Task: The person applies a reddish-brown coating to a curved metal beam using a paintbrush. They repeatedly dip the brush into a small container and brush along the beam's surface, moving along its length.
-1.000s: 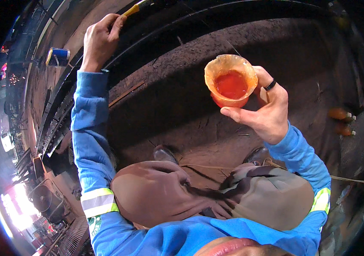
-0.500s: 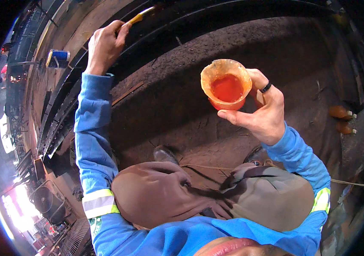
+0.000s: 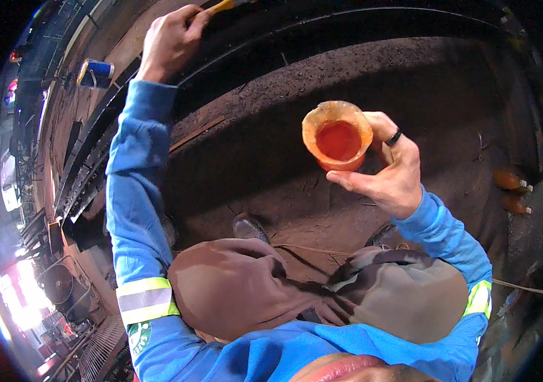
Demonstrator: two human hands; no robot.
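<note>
My left hand (image 3: 173, 41), stretched to the far left, is closed around the yellow handle of a paintbrush (image 3: 222, 6). The brush's far end runs out at the top of the picture, beside long dark metal bars (image 3: 265, 28). In my right hand (image 3: 394, 175) is an orange-stained plastic cup (image 3: 314, 130) with a rough, uneven rim. My thumb is on its near side and the fingers go behind it. Red-orange liquid (image 3: 339, 141), like paint, covers the cup's bottom. The cup is held above the dirt ground, its mouth facing me.
A blue and white bucket (image 3: 98, 73) stands at the far left. Two orange bottles (image 3: 507, 179) lie on the ground at the right. A rope (image 3: 526, 288) crosses near my feet. A thin strip (image 3: 198, 134) lies left of centre; a fan (image 3: 59, 283) stands lower left.
My left hand has moved farther away and slightly right with the paintbrush, so less of the brush shows. The cup in my right hand sits slightly lower in the picture.
</note>
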